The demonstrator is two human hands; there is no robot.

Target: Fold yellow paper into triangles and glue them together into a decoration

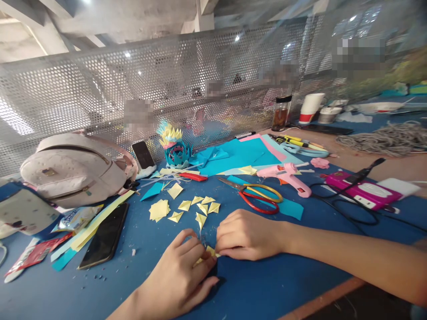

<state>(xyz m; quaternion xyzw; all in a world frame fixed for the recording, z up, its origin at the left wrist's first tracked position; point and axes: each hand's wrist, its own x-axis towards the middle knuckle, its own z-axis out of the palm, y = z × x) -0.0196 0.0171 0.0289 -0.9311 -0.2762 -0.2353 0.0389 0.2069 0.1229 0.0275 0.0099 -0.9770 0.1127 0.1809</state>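
Between my two hands, low over the blue table, is a small piece of yellow paper (211, 250), mostly covered by fingers. My left hand (183, 266) has its fingers curled and closed on the paper's left side. From the right, my right hand (248, 235) pinches the other edge with bent fingers. Just beyond them lie several folded yellow paper pieces (203, 207), with a stack of flat yellow squares (159, 210) to their left. Scissors with red and yellow handles (256, 195) rest past my right hand.
A pink glue gun (287, 175), a magenta power strip (363, 191) and cables lie at right. Blue paper sheets (240, 155) and a folded-paper pineapple (175, 149) stand farther back. At left are a black phone (106, 235), a backpack (73, 166) and a red utility knife (193, 177).
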